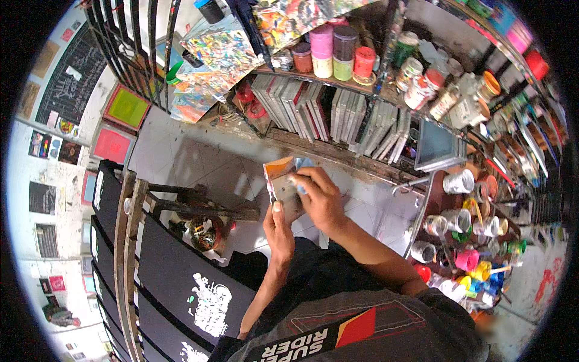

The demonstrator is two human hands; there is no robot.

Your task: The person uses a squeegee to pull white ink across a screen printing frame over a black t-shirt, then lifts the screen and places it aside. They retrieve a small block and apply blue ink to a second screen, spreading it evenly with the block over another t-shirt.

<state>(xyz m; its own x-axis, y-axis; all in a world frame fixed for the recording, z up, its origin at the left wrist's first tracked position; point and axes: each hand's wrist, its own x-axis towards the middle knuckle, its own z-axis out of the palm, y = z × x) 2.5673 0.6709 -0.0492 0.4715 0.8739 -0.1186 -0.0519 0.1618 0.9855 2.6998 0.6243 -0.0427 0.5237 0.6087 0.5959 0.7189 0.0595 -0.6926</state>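
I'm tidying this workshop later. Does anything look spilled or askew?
Paint in many colours is splattered across the surface near the top, possibly from past use. Some flat frames below the jars lean slantwise instead of standing straight.

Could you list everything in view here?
Panel: 1, grey and orange, centre
Cloth (apparently): 1, pale blue, centre
Printed cloths: several, black, lower left
Rack: 1, brown, left
Splattered boards: several, multicoloured, top
Jars: many, mixed colours, upper right
Flat frames: many, mostly grey, below the jars
Pots: many, mixed colours, right
Wall frames: several, mixed colours, left
Blackboard: 1, black, upper left
Grille: 1, black, upper left
Floor: 1, grey, centre
Left hand: 1, bare, gripping the panel
Right hand: 1, bare, holding the cloth
Forearms: 2, bare, lower centre
Worn shirt: 1, dark, bottom
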